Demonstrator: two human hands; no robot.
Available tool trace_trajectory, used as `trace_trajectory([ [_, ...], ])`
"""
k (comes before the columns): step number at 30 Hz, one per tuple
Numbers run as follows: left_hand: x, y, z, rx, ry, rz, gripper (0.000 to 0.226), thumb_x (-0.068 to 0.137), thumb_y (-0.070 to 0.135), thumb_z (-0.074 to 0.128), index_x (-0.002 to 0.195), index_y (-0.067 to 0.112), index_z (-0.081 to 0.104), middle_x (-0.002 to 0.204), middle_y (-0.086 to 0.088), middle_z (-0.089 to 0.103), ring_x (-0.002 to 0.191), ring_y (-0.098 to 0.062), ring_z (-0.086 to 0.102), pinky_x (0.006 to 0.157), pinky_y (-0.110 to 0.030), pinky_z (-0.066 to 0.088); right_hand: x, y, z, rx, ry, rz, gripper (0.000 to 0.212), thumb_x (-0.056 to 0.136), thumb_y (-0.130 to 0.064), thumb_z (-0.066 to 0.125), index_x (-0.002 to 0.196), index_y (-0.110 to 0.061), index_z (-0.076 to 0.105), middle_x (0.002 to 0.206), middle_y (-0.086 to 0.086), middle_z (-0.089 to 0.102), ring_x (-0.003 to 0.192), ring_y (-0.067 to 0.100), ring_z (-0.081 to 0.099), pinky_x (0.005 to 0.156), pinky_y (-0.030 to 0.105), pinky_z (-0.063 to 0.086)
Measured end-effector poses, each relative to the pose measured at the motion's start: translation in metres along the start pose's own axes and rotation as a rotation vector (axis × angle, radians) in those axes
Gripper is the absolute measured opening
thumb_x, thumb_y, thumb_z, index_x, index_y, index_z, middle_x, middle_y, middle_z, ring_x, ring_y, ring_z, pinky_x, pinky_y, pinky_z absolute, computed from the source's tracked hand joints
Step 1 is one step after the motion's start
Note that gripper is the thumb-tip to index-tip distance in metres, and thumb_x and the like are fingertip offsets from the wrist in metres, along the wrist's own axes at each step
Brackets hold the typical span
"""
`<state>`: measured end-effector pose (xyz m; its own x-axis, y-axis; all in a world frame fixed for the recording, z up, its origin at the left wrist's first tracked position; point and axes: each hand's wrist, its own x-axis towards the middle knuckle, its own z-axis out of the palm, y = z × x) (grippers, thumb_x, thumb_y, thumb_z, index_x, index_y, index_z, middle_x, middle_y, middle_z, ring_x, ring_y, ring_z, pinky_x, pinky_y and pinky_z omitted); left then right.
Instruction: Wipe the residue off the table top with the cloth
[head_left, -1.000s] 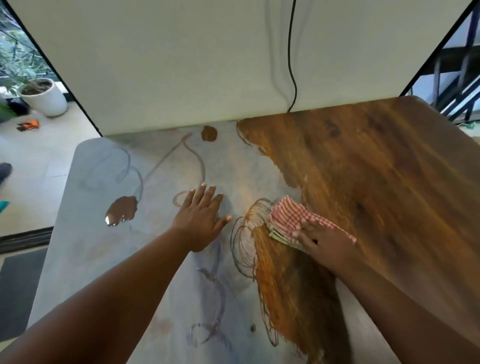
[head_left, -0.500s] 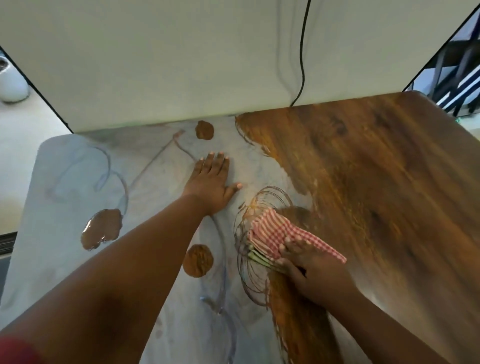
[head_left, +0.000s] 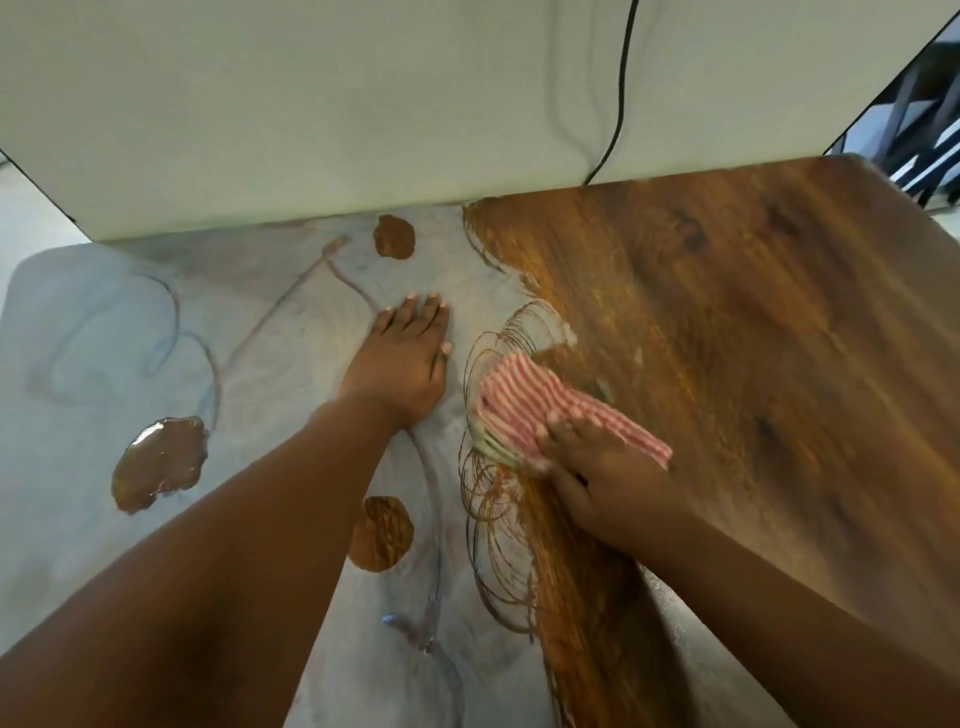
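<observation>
Head view: cloth (head_left: 524, 410) under right hand (head_left: 597, 467), beside left hand (head_left: 405, 364)

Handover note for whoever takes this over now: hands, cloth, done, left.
Left hand: flat, fingers straight, pressing on the grey residue.
Right hand: fingers on the red-striped cloth, at the edge between film and bare wood; blurred.
Done: right side of the table top shows clean wood.
Left: grey film over the left half, with a wet brown puddle near the left edge.
</observation>
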<state>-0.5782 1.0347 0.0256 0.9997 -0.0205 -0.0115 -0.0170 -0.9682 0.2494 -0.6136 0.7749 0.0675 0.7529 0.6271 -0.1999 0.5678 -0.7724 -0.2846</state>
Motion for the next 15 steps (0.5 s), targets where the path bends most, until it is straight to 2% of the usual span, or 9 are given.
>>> trace_trajectory([
  [3, 0.001, 0.0, 0.002, 0.001, 0.0, -0.002, 0.055, 0.102, 0.032, 0.02, 0.153, 0.013, 0.011, 0.161, -0.003, 0.007, 0.147, -0.02, 0.0, 0.118, -0.034, -0.002, -0.028, 0.035, -0.012, -0.02, 0.012, 0.022, 0.069, 0.092, -0.065, 0.018, 0.131, -0.025, 0.057, 0.139, -0.004, 0.049, 0.131, 0.017, 0.044, 0.109, 0.026, 0.021],
  [5, 0.001, 0.0, 0.002, 0.013, -0.003, -0.001, 0.06, 0.097, 0.037, 0.012, 0.153, 0.013, 0.011, 0.161, -0.003, 0.007, 0.147, -0.02, 0.0, 0.118, -0.034, -0.002, -0.005, 0.056, -0.022, -0.025, 0.024, 0.104, 0.055, 0.094, -0.056, 0.031, 0.134, -0.024, 0.053, 0.144, -0.002, 0.045, 0.134, 0.017, 0.039, 0.109, 0.025, 0.022],
  [7, 0.0, 0.0, 0.003, 0.01, -0.009, -0.005, 0.064, 0.094, 0.038, 0.009, 0.153, 0.013, 0.011, 0.161, -0.003, 0.007, 0.147, -0.019, 0.0, 0.118, -0.034, -0.003, 0.043, 0.061, -0.031, -0.062, 0.091, 0.173, 0.045, 0.099, -0.043, 0.038, 0.132, -0.018, 0.055, 0.14, 0.006, 0.05, 0.13, 0.025, 0.044, 0.106, 0.033, 0.031],
  [9, 0.001, 0.0, 0.004, 0.007, -0.003, -0.008, 0.062, 0.096, 0.037, 0.011, 0.153, 0.014, 0.012, 0.161, -0.002, 0.008, 0.147, -0.019, 0.001, 0.118, -0.034, -0.003, 0.1, 0.048, -0.034, -0.052, 0.181, 0.215, 0.04, 0.099, -0.038, 0.037, 0.112, -0.011, 0.063, 0.115, 0.01, 0.063, 0.107, 0.028, 0.058, 0.089, 0.035, 0.041],
  [11, 0.002, 0.0, 0.002, 0.004, -0.007, -0.015, 0.065, 0.092, 0.038, 0.011, 0.153, 0.013, 0.012, 0.161, -0.003, 0.009, 0.147, -0.019, 0.002, 0.118, -0.033, -0.003, 0.143, 0.022, -0.027, -0.009, 0.259, 0.245, 0.039, 0.099, -0.036, 0.038, 0.098, -0.008, 0.065, 0.098, 0.01, 0.065, 0.089, 0.025, 0.059, 0.078, 0.033, 0.043],
  [13, 0.001, 0.0, 0.003, -0.005, 0.0, -0.031, 0.068, 0.09, 0.039, 0.011, 0.153, 0.011, 0.01, 0.16, -0.006, 0.009, 0.147, -0.02, 0.003, 0.118, -0.033, -0.002, 0.156, -0.004, -0.017, 0.013, 0.262, 0.182, 0.039, 0.099, -0.036, 0.038, 0.106, -0.009, 0.065, 0.108, 0.009, 0.064, 0.099, 0.026, 0.059, 0.081, 0.035, 0.044],
  [15, 0.001, 0.001, 0.003, -0.042, 0.015, -0.039, 0.069, 0.09, 0.039, 0.013, 0.152, 0.009, 0.007, 0.16, -0.01, 0.01, 0.147, -0.021, 0.005, 0.119, -0.034, 0.0, 0.133, -0.014, -0.007, -0.016, 0.152, 0.085, 0.043, 0.101, -0.038, 0.034, 0.131, -0.015, 0.054, 0.137, 0.005, 0.051, 0.125, 0.024, 0.047, 0.099, 0.033, 0.037],
])
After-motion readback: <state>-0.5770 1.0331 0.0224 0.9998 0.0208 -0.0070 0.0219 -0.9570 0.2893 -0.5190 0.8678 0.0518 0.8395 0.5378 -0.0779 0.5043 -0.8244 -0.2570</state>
